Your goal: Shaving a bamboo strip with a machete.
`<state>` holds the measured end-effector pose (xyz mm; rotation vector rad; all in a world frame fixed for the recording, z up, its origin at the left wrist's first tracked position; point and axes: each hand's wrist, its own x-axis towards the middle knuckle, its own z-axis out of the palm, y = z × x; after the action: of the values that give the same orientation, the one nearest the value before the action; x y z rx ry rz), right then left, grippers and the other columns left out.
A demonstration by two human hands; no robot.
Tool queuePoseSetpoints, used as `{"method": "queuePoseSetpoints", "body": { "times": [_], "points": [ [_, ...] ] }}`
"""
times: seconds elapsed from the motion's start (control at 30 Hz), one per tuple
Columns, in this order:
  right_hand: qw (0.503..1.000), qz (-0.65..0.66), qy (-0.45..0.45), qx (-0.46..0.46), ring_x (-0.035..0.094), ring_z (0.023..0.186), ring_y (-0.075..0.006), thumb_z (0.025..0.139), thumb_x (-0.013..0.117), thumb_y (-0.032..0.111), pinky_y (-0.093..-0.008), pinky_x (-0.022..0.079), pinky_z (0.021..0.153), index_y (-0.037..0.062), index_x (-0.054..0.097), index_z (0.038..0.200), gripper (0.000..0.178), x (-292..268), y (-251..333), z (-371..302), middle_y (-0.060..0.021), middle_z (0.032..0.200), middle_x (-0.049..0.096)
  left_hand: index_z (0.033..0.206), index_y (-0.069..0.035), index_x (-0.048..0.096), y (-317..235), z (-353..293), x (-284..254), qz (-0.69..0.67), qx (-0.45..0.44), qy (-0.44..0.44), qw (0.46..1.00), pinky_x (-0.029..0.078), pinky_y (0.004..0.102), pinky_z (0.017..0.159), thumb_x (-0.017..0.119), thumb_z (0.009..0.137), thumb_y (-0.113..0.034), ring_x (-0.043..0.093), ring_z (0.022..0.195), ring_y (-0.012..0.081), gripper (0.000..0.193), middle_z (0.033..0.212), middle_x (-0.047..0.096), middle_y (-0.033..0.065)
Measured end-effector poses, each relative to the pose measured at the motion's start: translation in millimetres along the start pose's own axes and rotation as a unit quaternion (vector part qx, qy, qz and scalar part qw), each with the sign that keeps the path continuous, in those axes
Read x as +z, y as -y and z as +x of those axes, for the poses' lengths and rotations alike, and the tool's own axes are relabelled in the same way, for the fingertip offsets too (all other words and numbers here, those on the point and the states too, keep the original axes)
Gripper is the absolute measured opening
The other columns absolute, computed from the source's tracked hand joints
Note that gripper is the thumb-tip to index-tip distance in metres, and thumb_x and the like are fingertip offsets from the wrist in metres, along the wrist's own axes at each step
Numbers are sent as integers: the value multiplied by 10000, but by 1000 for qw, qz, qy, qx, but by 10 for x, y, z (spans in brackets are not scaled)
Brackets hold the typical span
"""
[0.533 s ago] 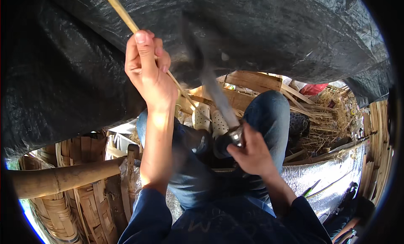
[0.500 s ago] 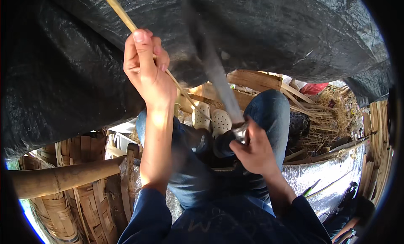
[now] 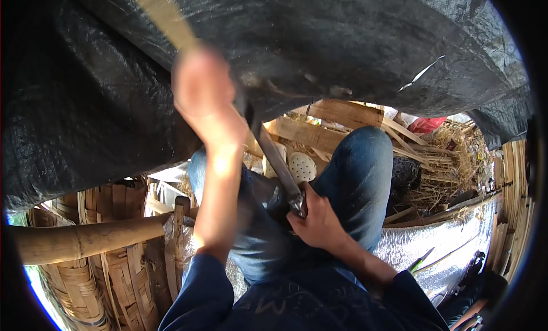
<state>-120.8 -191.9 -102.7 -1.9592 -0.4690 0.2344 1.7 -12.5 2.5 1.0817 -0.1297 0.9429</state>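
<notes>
My left hand, raised and smeared by motion, is closed around a pale bamboo strip. The strip runs up and left out of the picture; its lower part is hard to make out. Lower down, between my knees, my right hand grips the handle of a machete. Its long grey blade slants up and left, with the tip end beside my left wrist. Whether blade and strip touch, I cannot tell.
A dark plastic sheet hangs across the far side. Split bamboo pieces and straw lie beyond my jeans-clad knees, with pale clogs between. At left are a bamboo pole and woven basketwork; silver foil sheeting lies right.
My right hand has drawn the machete down and left, toward my left wrist. The strip in my left hand has turned its broader face into view and swung, and the hand now blurs.
</notes>
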Motion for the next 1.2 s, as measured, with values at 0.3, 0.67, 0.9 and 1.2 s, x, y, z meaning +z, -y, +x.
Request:
{"method": "queuePoseSetpoints", "body": {
  "times": [0.3, 0.67, 0.9, 1.2],
  "points": [
    [997, -9, -81, -2, 617, 559, -332, 751, 622, 128, -383, 478, 550, -63, 460, 1073, 408, -378, 337, 210, -159, 596, 565, 933, -41, 529, -60, 2, 6, 5, -11, 18, 1000, 188, 205, 436, 490, 961, -329, 268, 448, 23, 293, 579, 367, -51],
    [995, 57, -66, 39, 564, 546, -362, 727, 623, 122, -421, 447, 547, -51, 474, 1080, 421, -281, 234, 171, -174, 597, 535, 947, -52, 519, -57, 31, -87, -2, -7, 27, 1000, 186, 209, 439, 490, 956, -365, 245, 447, 21, 314, 573, 351, -59],
    [999, 16, 7, 45, 552, 511, -313, 730, 631, 113, -386, 435, 517, -49, 478, 971, 328, -284, 76, 143, -154, 572, 502, 934, -54, 520, -80, 41, -154, 0, -22, 28, 999, 183, 211, 442, 475, 960, -373, 242, 441, 28, 324, 576, 355, -52],
    [999, -11, 13, 28, 580, 558, -352, 727, 613, 124, -390, 451, 536, -66, 467, 1066, 414, -167, -4, 51, -172, 607, 544, 812, -45, 542, 0, 39, -250, -42, -30, 16, 999, 206, 189, 409, 526, 945, -328, 324, 520, 27, 313, 733, 466, -19]
  ]
}}
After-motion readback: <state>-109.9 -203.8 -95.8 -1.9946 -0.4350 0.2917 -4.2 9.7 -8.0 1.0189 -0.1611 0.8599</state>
